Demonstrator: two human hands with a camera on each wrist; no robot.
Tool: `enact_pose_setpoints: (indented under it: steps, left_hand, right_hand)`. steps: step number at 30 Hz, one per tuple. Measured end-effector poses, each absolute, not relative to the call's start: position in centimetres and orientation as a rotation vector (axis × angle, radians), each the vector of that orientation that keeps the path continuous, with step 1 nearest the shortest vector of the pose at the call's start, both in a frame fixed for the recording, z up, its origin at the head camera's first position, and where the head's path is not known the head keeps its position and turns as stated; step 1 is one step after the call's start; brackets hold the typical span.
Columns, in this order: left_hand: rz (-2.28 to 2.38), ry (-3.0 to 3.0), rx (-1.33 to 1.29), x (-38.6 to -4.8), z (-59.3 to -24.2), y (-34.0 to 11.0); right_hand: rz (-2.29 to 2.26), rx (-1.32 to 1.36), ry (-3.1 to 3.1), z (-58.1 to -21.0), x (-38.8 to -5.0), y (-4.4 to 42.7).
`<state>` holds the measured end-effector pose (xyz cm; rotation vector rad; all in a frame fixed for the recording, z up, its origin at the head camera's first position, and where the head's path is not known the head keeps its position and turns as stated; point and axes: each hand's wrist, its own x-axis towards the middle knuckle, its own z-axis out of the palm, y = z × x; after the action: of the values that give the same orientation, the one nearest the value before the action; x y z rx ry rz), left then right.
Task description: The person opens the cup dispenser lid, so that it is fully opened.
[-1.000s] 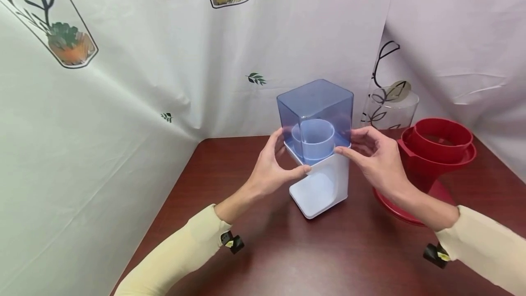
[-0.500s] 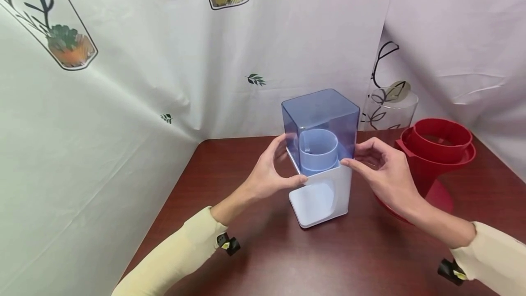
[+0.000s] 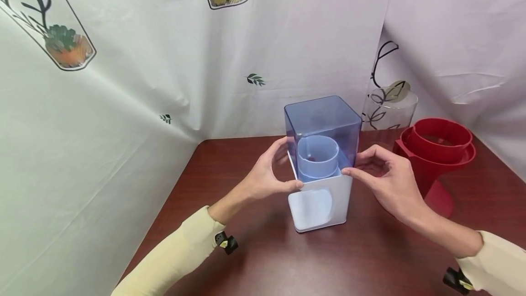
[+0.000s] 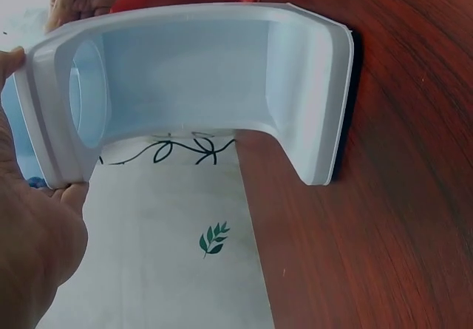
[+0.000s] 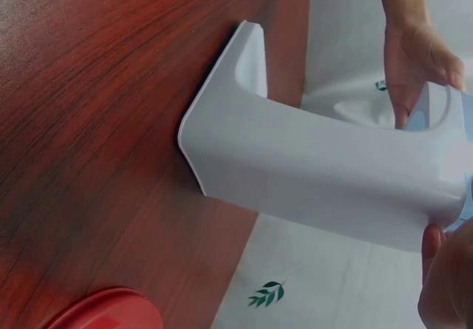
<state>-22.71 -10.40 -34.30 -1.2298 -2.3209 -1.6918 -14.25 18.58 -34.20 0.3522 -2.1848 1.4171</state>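
A white stand (image 3: 339, 200) with a C-shaped side (image 4: 185, 70) bears a translucent blue square cover (image 3: 324, 115), and a round cup-like part (image 3: 318, 161) shows through it. The left hand (image 3: 265, 172) grips the upper left side, thumb at the front edge, fingers partly hidden behind. On the opposite side the right hand (image 3: 392, 179) grips the upper part, its thumb at the front corner where cover and white body meet. In the right wrist view the stand's back (image 5: 318, 166) is smooth, and its foot rests on or just above the table; which, I cannot tell.
A red funnel-shaped container (image 3: 435, 150) on a round base stands right of the right forearm, partly hidden by it. Behind it is a clear cylinder (image 3: 394, 108). The brown table (image 3: 263, 259) meets white printed cloth (image 3: 164, 58) at the back and left.
Both hands and the upper part of the stand have shifted toward the front and slightly right. The stand has turned a little, with its front facing the camera more squarely.
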Motion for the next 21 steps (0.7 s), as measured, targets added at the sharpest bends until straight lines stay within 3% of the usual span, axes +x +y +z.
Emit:
enact_pose_setpoints:
  steps: [21]
  left_hand:
    - [-1.775, -2.313, -1.392, -23.9, -34.3, -10.9]
  right_hand:
    - [1.540, 0.396, -2.150, -34.5, -14.5, 18.3]
